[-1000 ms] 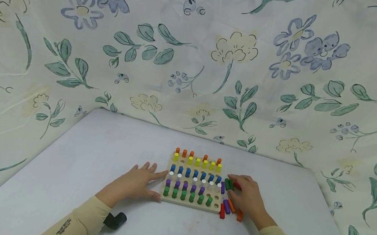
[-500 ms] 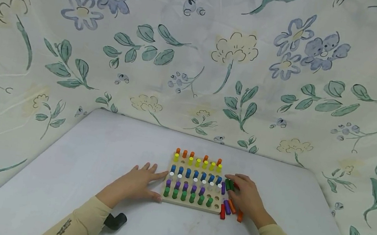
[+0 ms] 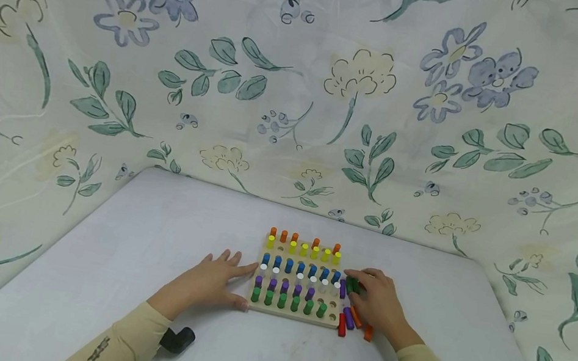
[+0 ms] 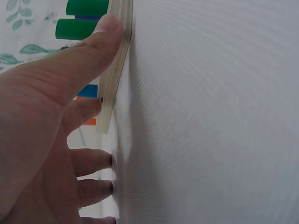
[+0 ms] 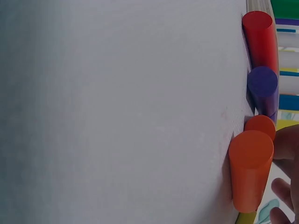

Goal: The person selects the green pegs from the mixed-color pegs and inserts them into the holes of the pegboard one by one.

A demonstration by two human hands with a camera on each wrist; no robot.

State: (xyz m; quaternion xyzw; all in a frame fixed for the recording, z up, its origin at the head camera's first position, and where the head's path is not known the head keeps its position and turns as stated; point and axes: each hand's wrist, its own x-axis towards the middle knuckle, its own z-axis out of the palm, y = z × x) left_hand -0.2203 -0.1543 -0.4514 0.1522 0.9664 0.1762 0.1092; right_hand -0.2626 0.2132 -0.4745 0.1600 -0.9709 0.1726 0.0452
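A wooden pegboard (image 3: 292,313) lies on the white table, set with rows of orange, yellow, blue, white, purple and green pegs. At its left side my left hand (image 3: 214,281) rests with fingers spread. In the left wrist view the thumb (image 4: 105,39) presses the board's edge and the index finger also touches it. My right hand (image 3: 375,297) bends over loose pegs at the board's right side. Green pegs (image 3: 354,285) show between its thumb and index finger; whether it pinches one is hidden. Nearby lie purple (image 3: 348,318), red (image 3: 342,325) and orange pegs (image 5: 251,172).
Another loose purple peg (image 3: 343,289) lies along the board's right edge. Several holes in the board hold no peg. A flowered cloth (image 3: 302,84) hangs behind the table (image 3: 196,210). Black wrist devices (image 3: 176,339) sit beneath both forearms.
My right hand has shifted slightly left over the loose pegs, and a red peg that showed under its fingers is now hidden. My left hand stays put.
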